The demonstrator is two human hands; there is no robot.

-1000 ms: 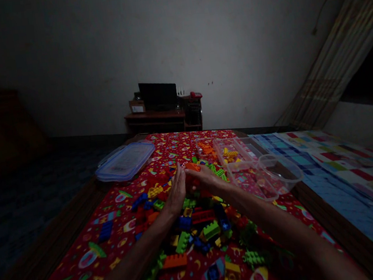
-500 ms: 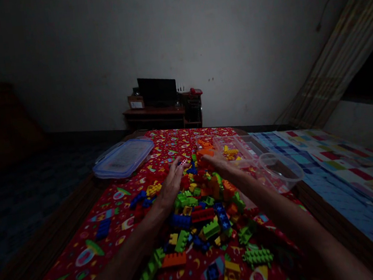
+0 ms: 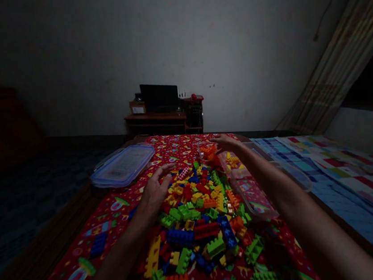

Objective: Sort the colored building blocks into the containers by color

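A heap of toy building bricks (image 3: 206, 230) in red, blue, green, yellow and orange lies on the red patterned cloth (image 3: 111, 252). My left hand (image 3: 155, 190) hovers over the heap's left side, fingers apart and holding nothing. Close to its fingertips is a pale pink-and-white studded piece (image 3: 183, 173). Farther off, my right hand (image 3: 226, 141) is stretched out with its fingers extended beside a clear container of orange bricks (image 3: 208, 151). No brick shows in the right hand. Yellow bricks (image 3: 232, 159) sit in a clear compartment just below the right wrist.
Blue-rimmed clear lids (image 3: 125, 165) lie at the table's left edge. An empty-looking clear bin (image 3: 258, 210) is partly behind my right forearm. A bed with a checked cover (image 3: 337, 163) adjoins on the right. Against the wall stands a desk with a monitor (image 3: 159, 97).
My right hand has let go of an orange brick and risen at the orange bricks' container. My left hand has drawn back to the left, its fingers spreading. The view has tilted slightly.
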